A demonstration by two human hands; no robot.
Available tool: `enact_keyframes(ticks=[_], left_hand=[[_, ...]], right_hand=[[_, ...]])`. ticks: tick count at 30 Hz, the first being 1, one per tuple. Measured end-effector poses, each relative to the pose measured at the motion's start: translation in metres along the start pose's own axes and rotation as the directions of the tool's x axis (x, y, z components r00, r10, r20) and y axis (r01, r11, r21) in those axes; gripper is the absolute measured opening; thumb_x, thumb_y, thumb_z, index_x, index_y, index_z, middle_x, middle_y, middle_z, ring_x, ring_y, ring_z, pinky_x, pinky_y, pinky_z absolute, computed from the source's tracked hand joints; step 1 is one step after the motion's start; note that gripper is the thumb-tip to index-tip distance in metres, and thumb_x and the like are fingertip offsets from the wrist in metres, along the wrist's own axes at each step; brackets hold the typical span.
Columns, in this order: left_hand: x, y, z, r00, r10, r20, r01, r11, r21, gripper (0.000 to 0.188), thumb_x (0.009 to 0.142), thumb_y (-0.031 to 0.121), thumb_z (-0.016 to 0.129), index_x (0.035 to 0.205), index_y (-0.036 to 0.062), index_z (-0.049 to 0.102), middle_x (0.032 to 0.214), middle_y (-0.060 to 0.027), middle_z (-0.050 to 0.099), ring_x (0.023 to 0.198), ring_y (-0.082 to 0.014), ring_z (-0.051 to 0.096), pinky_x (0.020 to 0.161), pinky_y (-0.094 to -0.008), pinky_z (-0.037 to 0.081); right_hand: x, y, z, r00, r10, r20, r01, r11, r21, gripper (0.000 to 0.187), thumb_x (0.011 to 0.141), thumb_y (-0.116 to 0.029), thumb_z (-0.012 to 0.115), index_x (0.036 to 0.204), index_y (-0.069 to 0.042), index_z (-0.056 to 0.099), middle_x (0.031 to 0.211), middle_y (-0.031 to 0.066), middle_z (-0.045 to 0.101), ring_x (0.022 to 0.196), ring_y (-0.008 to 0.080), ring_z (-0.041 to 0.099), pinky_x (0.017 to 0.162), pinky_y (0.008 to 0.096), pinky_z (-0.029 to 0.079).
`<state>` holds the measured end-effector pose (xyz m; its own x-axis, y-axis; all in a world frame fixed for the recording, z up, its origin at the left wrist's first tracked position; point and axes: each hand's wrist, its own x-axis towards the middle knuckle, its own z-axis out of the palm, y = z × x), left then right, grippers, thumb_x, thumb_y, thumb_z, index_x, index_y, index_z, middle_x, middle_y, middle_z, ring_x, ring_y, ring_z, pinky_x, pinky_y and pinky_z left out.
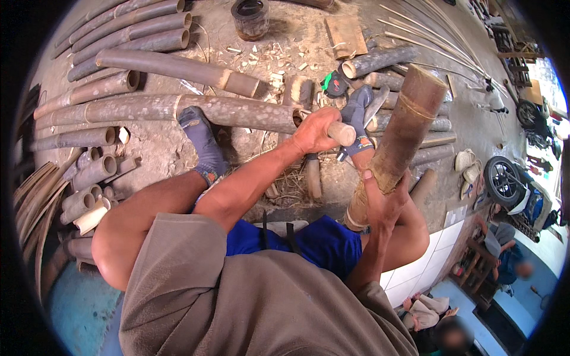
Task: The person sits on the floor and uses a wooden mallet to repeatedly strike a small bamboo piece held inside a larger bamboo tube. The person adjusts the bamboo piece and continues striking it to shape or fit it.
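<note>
head view: my left fingers (324, 121) are curling round a wooden handle (342, 134), right fingers (370, 185) clasping a tilted bamboo tube (411, 118); firm squeezing is probably steadying it best.

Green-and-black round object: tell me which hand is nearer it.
Left. The left hand, on a wooden handle, is just below the green-and-black object in the picture; the right hand, holding bamboo, is farther down and right.

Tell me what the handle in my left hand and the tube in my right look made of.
Handle: probably bare wood, pale and matte, with no visible varnish shine. Tube: likely bamboo, dull brown outside; the ring around it looks like a natural joint.
</note>
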<state>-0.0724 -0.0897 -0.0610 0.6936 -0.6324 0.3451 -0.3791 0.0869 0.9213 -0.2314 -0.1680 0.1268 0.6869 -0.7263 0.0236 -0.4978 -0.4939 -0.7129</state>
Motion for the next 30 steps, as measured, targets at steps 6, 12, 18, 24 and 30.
enact_keyframes(ticks=[6, 12, 18, 24, 30], left_hand=[[0.002, -0.009, -0.006, 0.986, -0.168, -0.012, 0.168, 0.985, -0.033, 0.039, 0.072, 0.020, 0.088, 0.091, 0.0043, 0.058, 0.087, -0.0153, 0.061, 0.081, -0.0330, 0.065, 0.075, -0.0434, 0.052], [0.019, -0.007, -0.007, 0.943, -0.330, -0.046, 0.313, 0.924, -0.221, 0.035, 0.079, 0.008, 0.086, 0.110, 0.0048, 0.068, 0.099, -0.0050, 0.072, 0.095, -0.0130, 0.066, 0.086, -0.0343, 0.055], [0.000, 0.024, 0.005, 0.980, -0.159, -0.119, 0.153, 0.987, -0.058, 0.033, 0.077, 0.019, 0.088, 0.090, 0.0052, 0.061, 0.083, -0.0133, 0.061, 0.081, -0.0346, 0.065, 0.074, -0.0456, 0.051], [0.016, 0.011, 0.004, 0.966, -0.027, -0.259, 0.019, 0.999, -0.035, 0.031, 0.077, 0.016, 0.088, 0.095, 0.0068, 0.065, 0.087, -0.0125, 0.063, 0.086, -0.0341, 0.065, 0.078, -0.0443, 0.052], [0.014, -0.037, -0.007, 0.918, -0.351, -0.186, 0.278, 0.902, -0.331, 0.036, 0.085, 0.014, 0.085, 0.115, 0.0051, 0.069, 0.101, -0.0027, 0.074, 0.092, -0.0128, 0.067, 0.087, -0.0326, 0.054]], right_hand=[[0.010, 0.011, 0.028, 0.993, 0.086, 0.076, -0.070, 0.980, -0.186, 0.065, 0.079, -0.019, 0.084, 0.134, 0.001, 0.057, 0.117, 0.0233, 0.073, 0.109, 0.0365, 0.071, 0.096, 0.0442, 0.054], [0.034, -0.001, 0.031, 0.972, 0.074, 0.221, 0.003, 0.946, -0.325, 0.074, 0.080, -0.029, 0.084, 0.141, 0.000, 0.053, 0.116, 0.0281, 0.072, 0.111, 0.0435, 0.070, 0.098, 0.0463, 0.054], [0.027, 0.001, 0.011, 0.985, 0.170, 0.034, -0.168, 0.985, -0.044, 0.066, 0.082, -0.021, 0.084, 0.137, 0.003, 0.056, 0.118, 0.0196, 0.074, 0.113, 0.0318, 0.071, 0.100, 0.0414, 0.053], [0.031, -0.011, 0.002, 0.988, 0.143, 0.057, -0.146, 0.988, 0.051, 0.067, 0.083, -0.013, 0.083, 0.140, 0.004, 0.053, 0.121, 0.0160, 0.073, 0.110, 0.0246, 0.069, 0.100, 0.0391, 0.053], [0.047, -0.026, 0.032, 0.951, 0.171, 0.256, -0.067, 0.928, -0.368, 0.073, 0.081, -0.027, 0.084, 0.142, 0.001, 0.054, 0.119, 0.0272, 0.073, 0.113, 0.0404, 0.071, 0.100, 0.0459, 0.054]])
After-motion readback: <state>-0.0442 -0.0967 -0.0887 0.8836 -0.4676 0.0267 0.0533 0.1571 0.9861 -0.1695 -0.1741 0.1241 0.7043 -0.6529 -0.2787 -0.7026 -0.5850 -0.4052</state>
